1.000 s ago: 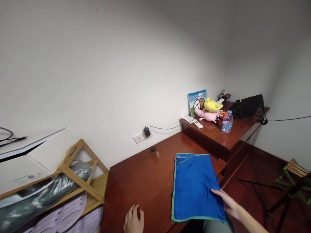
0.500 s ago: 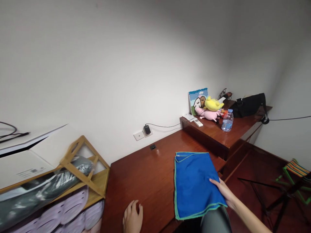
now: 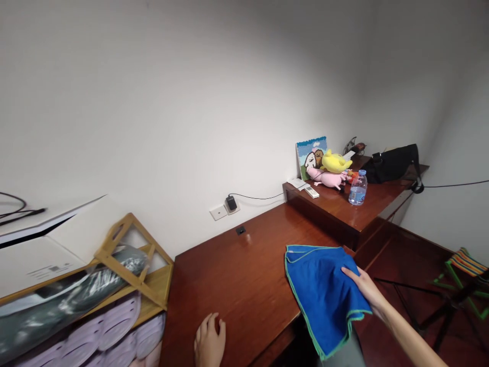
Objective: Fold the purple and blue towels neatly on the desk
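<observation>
A blue cloth with green edging lies partly on the brown wooden desk, its near corner drooping past the front edge. My right hand grips the cloth at its right side, with the thumb on top and the other fingers hidden underneath. Flat near the front of the desk, at the bottom of the view, rests my left hand; it is open and holds nothing.
The raised desk section at right carries a water bottle, plush toys, a white remote and a black bag. A charger is in the wall socket. At left stands a wooden rack with lilac clogs. A striped folding stool is at far right.
My right hand has shifted to the right and slightly up, pulling the cloth along. The cloth is now more bunched and its near corner hangs lower. My left hand has hardly moved.
</observation>
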Demonstrator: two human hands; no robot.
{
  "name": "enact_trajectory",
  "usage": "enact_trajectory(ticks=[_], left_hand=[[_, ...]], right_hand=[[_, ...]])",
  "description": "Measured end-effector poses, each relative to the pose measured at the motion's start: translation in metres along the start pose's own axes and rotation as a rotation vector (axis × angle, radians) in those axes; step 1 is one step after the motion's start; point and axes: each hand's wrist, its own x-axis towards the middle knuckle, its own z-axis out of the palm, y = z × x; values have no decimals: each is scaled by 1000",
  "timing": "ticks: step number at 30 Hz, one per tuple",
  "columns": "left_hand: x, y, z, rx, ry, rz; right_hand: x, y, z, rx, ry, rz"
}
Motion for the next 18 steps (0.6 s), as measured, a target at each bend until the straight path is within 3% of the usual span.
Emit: enact_trajectory(ticks=[11,18], left_hand=[[-2,1,-1,8,-19,-22],[-3,-2,1,-10,-1,-18]], right_hand=[[12,8,-5,27,64,-16],[1,-21,-30,21,203,-34]])
